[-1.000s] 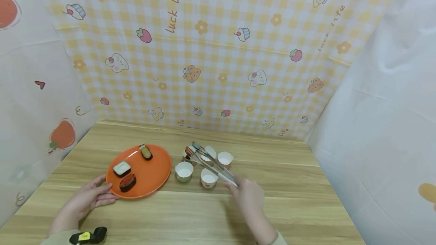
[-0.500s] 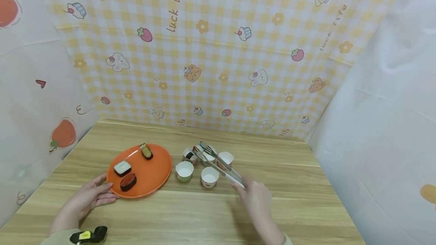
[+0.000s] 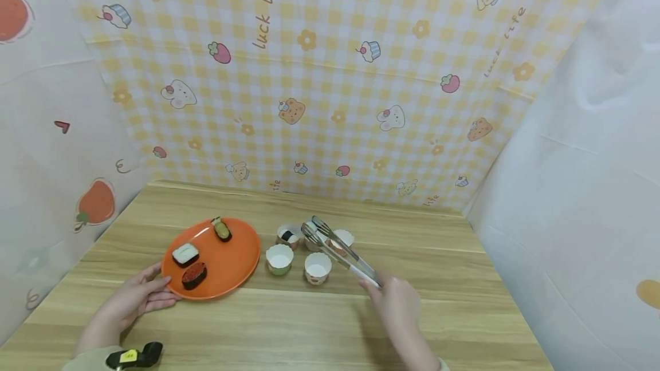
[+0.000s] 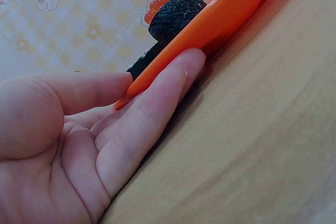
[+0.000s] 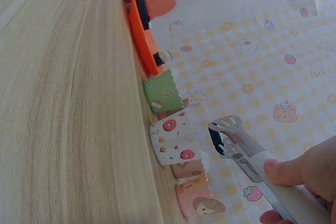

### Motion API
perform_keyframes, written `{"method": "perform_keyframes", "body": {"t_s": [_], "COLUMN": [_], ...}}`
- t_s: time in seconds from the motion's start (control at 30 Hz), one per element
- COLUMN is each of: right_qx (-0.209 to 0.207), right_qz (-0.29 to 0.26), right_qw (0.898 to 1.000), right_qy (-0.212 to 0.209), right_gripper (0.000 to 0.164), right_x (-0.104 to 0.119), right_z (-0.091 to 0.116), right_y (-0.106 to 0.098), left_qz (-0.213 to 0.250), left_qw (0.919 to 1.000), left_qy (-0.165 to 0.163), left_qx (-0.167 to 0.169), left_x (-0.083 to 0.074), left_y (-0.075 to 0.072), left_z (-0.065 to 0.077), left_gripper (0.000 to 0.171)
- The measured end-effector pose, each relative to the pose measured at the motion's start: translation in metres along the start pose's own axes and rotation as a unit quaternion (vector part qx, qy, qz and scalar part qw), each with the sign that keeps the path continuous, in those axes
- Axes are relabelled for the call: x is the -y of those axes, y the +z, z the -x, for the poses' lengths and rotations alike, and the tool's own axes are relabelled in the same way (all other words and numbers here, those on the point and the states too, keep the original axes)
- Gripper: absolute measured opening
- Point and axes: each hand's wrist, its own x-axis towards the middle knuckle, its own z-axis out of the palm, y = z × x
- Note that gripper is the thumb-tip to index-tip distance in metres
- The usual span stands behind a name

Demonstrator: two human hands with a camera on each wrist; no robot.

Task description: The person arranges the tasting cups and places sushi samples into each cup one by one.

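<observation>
My left hand (image 3: 135,296) holds the rim of an orange plate (image 3: 232,268), thumb above and fingers beneath, as the left wrist view (image 4: 131,124) shows. On the plate lie a red roe sushi (image 3: 194,275), a white-topped sushi (image 3: 185,255) and a yellowish-topped sushi (image 3: 222,230). My right hand (image 3: 399,305) grips metal tongs (image 3: 342,251) by their white handles. The tongs' tips are spread over the back middle paper cup (image 3: 315,243); whether they touch it cannot be told. The back left cup (image 3: 287,241) contains a piece with a black band (image 3: 289,236).
Between plate and tongs stand a green cup (image 3: 279,261) and a donut-print cup (image 3: 317,271). Behind the tongs is a pink cup (image 5: 197,200), partly covered in the head view. A checked cloth (image 3: 330,85) hangs along the table's back edge.
The tongs and right hand have moved right, off the back left cup, so the piece inside it shows more fully. My left hand and the plate have stayed put.
</observation>
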Motion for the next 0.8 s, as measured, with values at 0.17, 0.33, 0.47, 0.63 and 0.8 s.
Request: {"method": "perform_keyframes", "body": {"t_s": [0.17,0.33,0.47,0.63,0.8], "right_qx": [0.012,0.022,0.026,0.041,0.046], "right_qz": [0.008,0.014,0.013,0.008,0.012], "right_qw": [1.000,1.000,0.999,0.999,0.999], "right_qy": [0.007,0.011,0.013,0.026,0.023], "right_gripper": [0.029,0.029,0.027,0.028,0.029], "right_x": [-0.0036,-0.0063,-0.0078,-0.0087,-0.0096], "right_z": [0.0001,0.0000,-0.0005,-0.0009,0.0000], "right_y": [-0.0021,-0.0027,-0.0025,-0.0022,-0.0005], "left_qz": [0.000,0.001,0.001,0.004,0.004], "left_qw": [1.0000,1.0000,1.0000,1.0000,1.0000], "left_qy": [-0.003,-0.003,-0.002,-0.002,-0.002], "left_qx": [-0.007,-0.008,-0.003,0.001,0.004], "left_x": [0.0005,0.0013,0.0017,0.0012,0.0008], "left_y": [0.0000,-0.0004,-0.0007,-0.0004,-0.0009], "left_z": [-0.0001,-0.0006,-0.0012,-0.0010,0.0000], "left_gripper": [0.085,0.084,0.084,0.086,0.086]}}
